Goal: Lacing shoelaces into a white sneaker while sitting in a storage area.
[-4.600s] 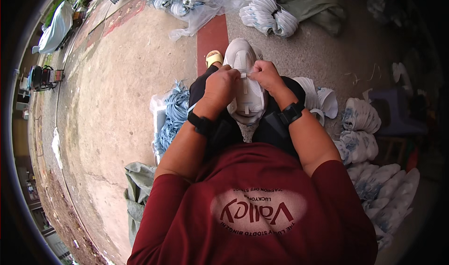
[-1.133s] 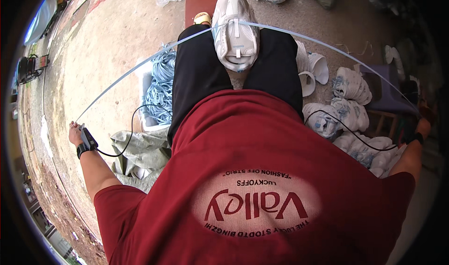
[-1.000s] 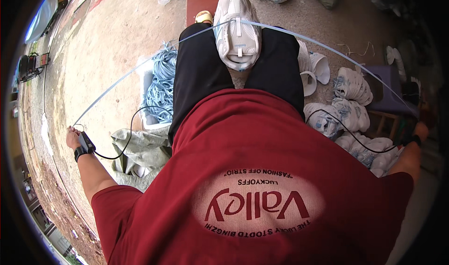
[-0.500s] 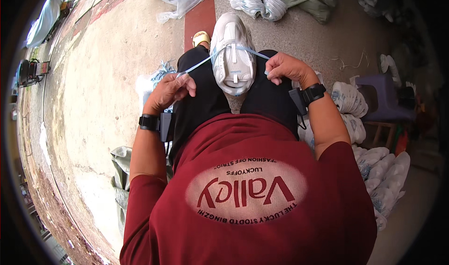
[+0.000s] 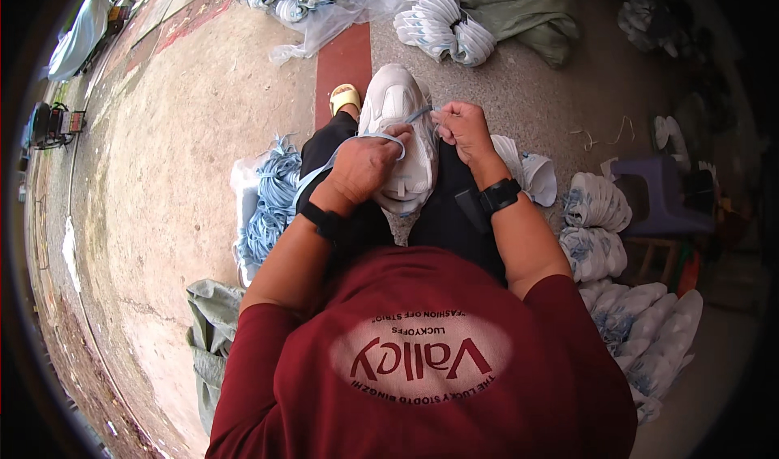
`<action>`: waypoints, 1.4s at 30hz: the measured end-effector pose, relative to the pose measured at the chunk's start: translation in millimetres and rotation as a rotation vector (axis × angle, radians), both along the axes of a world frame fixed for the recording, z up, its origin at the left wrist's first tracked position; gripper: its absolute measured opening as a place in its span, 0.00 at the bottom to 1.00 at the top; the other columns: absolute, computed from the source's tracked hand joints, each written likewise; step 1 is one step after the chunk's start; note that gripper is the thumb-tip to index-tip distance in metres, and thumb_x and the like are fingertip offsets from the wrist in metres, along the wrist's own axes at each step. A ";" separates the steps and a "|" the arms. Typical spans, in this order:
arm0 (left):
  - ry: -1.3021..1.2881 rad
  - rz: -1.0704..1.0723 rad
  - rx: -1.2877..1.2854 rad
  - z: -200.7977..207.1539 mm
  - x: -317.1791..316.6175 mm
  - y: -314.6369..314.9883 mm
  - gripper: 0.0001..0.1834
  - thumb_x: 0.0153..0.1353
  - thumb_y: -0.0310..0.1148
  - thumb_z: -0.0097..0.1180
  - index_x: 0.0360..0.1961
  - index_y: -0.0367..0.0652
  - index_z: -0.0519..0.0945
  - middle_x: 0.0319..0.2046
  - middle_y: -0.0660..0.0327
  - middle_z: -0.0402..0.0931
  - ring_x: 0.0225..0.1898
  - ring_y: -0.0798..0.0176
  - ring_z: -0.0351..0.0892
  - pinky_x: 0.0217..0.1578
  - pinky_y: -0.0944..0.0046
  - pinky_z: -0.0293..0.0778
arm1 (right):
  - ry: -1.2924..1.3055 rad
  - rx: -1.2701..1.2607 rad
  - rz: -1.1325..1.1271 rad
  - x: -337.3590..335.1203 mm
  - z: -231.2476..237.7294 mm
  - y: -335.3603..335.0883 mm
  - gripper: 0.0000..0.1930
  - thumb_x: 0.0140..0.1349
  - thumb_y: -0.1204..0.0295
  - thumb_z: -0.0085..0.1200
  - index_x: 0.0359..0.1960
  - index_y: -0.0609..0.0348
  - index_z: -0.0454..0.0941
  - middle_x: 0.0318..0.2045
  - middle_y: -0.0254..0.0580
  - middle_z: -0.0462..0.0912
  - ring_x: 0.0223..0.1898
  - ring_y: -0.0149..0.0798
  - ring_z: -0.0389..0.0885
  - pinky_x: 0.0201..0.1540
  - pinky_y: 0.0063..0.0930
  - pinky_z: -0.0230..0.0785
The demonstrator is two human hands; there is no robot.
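In the head view, between the black trouser legs (image 5: 450,228): a white shoe (image 5: 418,155), toe pointing away from the dark red shirt (image 5: 430,289), heel toward it, long axis running nearly straight outward with just a slight lean to the left at the toe. Over the shoe's middle, nearer of the two, the left hand (image 5: 363,165), lying across from the shoe's left edge, fingers bent down onto the lacing area. Cannot tell whether pinching anything there or only steadying, fingertips being partly hidden. Looping by those fingers, a pale blue lace (image 5: 379,135), trailing down along the shoe's left side. Just beside the shoe's right edge, a little closer to the toe, the right hand (image 5: 462,130), thumb and fingers pressed together, apparently pinching a short blue stretch slanting out from the shoe's upper. Key relation: lace crosswise, shoe lengthwise, left hand on top, right hand apart but close. Left of the shoe, a tangle of blue laces (image 5: 272,208); past the toe, to its left, a yellow slipper (image 5: 346,96); right of the shoe, well apart, bundled white shoe parts (image 5: 596,202).
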State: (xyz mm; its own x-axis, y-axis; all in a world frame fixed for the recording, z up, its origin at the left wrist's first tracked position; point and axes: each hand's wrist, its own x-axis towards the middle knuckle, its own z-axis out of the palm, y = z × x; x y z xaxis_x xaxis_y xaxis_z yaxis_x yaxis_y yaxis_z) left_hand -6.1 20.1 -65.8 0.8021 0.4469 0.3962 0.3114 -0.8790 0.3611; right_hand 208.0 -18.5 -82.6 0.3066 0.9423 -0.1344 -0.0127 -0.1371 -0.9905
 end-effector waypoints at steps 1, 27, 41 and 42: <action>0.001 0.002 -0.001 -4.1 -0.1 0.5 0.12 0.49 0.30 0.53 0.37 0.45 0.76 0.30 0.58 0.78 0.30 0.56 0.79 0.29 0.61 0.74 | 0.144 0.021 0.035 -3.0 0.1 -1.3 0.05 0.53 0.77 0.54 0.20 0.61 0.74 0.17 0.36 0.76 0.16 0.27 0.71 0.20 0.19 0.64; -0.095 0.095 -0.051 -10.4 0.6 -10.0 0.19 0.42 0.24 0.56 0.39 0.46 0.78 0.40 0.63 0.78 0.32 0.56 0.79 0.30 0.64 0.75 | -0.784 0.207 -0.116 -38.5 -8.5 14.1 0.06 0.45 0.76 0.57 0.19 0.63 0.72 0.14 0.42 0.73 0.18 0.40 0.73 0.23 0.33 0.64; 0.013 0.115 0.068 -16.1 5.7 -1.6 0.09 0.48 0.29 0.53 0.33 0.45 0.77 0.37 0.61 0.79 0.28 0.55 0.79 0.26 0.61 0.74 | -1.158 0.121 0.152 -49.7 10.6 5.2 0.15 0.46 0.66 0.60 0.29 0.66 0.76 0.31 0.56 0.75 0.36 0.53 0.75 0.40 0.39 0.69; -0.035 0.105 0.074 -20.4 5.2 1.5 0.10 0.48 0.30 0.53 0.34 0.45 0.77 0.38 0.61 0.78 0.28 0.55 0.79 0.27 0.61 0.74 | -1.165 0.111 0.165 -49.4 11.1 7.2 0.15 0.45 0.67 0.61 0.29 0.67 0.76 0.31 0.57 0.75 0.36 0.53 0.75 0.40 0.39 0.69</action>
